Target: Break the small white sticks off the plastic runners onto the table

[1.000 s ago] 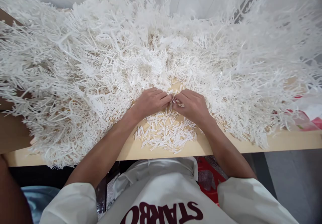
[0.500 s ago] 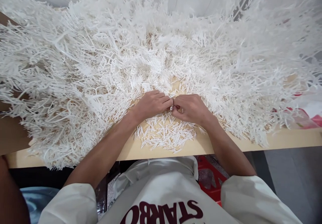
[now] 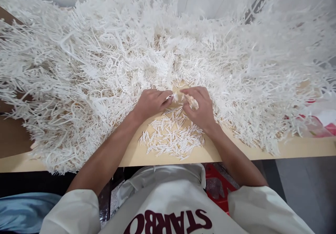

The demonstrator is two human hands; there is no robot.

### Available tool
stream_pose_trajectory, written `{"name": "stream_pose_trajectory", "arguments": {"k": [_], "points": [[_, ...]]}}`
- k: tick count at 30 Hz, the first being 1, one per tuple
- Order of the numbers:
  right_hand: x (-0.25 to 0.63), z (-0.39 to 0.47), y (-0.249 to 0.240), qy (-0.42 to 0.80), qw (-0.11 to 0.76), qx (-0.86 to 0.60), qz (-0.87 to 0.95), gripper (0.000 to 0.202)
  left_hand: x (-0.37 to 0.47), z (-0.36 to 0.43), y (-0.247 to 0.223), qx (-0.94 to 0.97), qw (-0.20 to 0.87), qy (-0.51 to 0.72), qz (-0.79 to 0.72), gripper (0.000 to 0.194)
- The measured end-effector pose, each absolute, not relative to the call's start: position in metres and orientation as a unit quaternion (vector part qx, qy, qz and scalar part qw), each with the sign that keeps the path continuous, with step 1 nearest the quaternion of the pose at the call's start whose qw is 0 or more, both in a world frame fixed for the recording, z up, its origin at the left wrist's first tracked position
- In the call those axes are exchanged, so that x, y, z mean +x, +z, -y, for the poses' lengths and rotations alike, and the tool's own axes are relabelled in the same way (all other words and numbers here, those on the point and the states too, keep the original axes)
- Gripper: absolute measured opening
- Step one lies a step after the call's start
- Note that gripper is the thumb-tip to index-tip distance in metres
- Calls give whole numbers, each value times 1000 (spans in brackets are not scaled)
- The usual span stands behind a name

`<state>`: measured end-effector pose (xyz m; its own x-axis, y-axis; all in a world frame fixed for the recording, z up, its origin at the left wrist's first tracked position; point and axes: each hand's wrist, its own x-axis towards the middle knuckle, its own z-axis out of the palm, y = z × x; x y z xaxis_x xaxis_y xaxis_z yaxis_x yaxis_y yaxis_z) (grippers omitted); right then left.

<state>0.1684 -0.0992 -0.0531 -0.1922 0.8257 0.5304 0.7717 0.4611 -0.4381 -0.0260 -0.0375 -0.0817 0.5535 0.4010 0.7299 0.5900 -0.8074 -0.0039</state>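
Left hand (image 3: 153, 102) and right hand (image 3: 201, 108), meeting 0.5 s ago, have parted. Nearest, loose bits (image 3: 174, 141) on the counter (image 3: 210, 155) could scatter if a wrist drags. Left fingers pinch a sprig (image 3: 174, 96) between the hands; right fingers, half curled around white pieces (image 3: 193, 103), might spill them. Beyond, the tangled pile (image 3: 118, 59) could snag.

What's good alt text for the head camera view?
The left hand pinches a small white piece while white bits show within the curled right hand. Short white sticks lie loose on the tabletop; a heap of white branching strands spreads beyond.
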Motion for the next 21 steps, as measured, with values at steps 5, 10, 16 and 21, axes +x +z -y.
{"name": "stream_pose_trajectory", "arguments": {"k": [5,10,16,21], "points": [[174,92,-55,89,288,-519,800,31,-25,42,-78,-903,160,-325,232,15],[175,91,-63,-5,325,-470,821,14,-23,44,-78,-895,179,-329,243,11],[178,90,-63,7,300,-445,844,10,-23,46,-78,-909,185,-288,237,10],[178,93,-56,62,191,-485,851,22,-22,47,-80,-921,176,-247,243,10]]}}
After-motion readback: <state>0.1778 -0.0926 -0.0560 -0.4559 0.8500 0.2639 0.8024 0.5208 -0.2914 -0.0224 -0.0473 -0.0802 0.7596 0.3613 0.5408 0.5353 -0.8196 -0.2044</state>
